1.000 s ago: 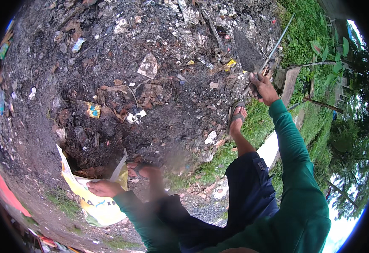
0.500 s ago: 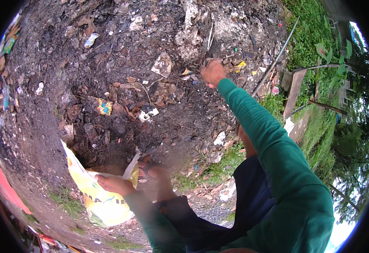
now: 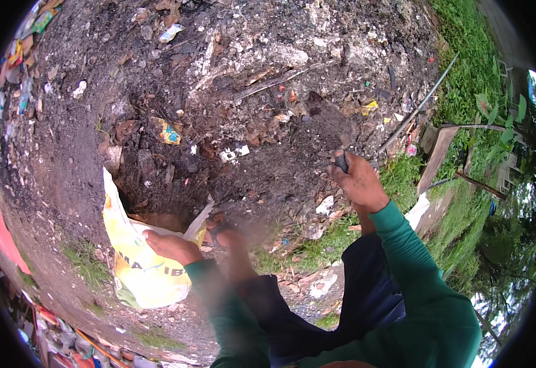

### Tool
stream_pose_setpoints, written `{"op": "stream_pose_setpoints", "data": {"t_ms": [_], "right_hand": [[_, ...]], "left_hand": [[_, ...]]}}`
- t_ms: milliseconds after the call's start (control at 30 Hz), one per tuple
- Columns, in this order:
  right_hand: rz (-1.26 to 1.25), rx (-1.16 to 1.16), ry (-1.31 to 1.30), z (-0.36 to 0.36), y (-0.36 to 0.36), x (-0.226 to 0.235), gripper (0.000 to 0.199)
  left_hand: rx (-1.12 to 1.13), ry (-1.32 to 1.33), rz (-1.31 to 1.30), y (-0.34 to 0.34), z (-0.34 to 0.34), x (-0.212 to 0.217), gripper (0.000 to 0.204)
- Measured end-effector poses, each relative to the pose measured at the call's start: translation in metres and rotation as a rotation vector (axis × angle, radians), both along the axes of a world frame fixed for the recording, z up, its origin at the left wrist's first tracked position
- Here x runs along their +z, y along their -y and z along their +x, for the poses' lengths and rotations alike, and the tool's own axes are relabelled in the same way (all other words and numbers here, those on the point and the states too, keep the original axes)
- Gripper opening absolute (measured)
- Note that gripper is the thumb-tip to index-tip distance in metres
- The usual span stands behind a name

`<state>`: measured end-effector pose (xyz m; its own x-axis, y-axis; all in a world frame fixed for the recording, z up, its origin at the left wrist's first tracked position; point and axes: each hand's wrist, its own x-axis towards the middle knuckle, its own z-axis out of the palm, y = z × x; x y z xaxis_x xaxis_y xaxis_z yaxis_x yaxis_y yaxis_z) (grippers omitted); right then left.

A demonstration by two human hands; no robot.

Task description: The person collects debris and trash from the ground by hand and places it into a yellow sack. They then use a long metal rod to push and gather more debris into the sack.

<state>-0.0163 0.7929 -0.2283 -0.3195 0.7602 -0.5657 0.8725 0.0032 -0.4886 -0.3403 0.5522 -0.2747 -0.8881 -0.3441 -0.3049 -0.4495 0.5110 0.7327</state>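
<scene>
Yellow-white sack point(image 3: 148, 287) on the ground point(image 3: 280, 184), mouth open | left hand point(image 3: 175, 248) gripping the sack's near rim | left foot point(image 3: 224, 237) beside the sack | dark tool handle point(image 3: 341, 161) in right hand point(image 3: 362, 183), fingers closed round it, far end blurred | grey pole point(image 3: 424, 96) near grass point(image 3: 467, 38)

The left arm point(image 3: 234, 316) is slanting up and leftward, the left grip point(image 3: 175, 247) clasping, partly hidden. The right arm point(image 3: 415, 260) is slanting likewise; the right grip point(image 3: 362, 183) is curling closed, farther forward, well apart from the left.
</scene>
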Motion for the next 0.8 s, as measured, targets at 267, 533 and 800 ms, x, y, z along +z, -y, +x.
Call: {"op": "stream_pose_setpoints", "data": {"t_ms": [267, 533, 800], "right_hand": [[-0.138, -0.919, -0.138, 0.036, -0.117, -0.103, 0.031], [-0.02, -0.539, -0.079, -0.102, -0.096, -0.219, 0.032], [0.312, -0.031, 0.014, -0.163, 0.023, -0.191, 0.035]], "left_hand": [[0.051, 0.009, 0.168, 0.002, 0.003, 0.01, 0.074], [-0.05, 0.056, 0.266, 0.017, -0.004, 0.0, 0.079], [-0.053, 0.137, 0.502, 0.008, -0.005, -0.002, 0.074]]}}
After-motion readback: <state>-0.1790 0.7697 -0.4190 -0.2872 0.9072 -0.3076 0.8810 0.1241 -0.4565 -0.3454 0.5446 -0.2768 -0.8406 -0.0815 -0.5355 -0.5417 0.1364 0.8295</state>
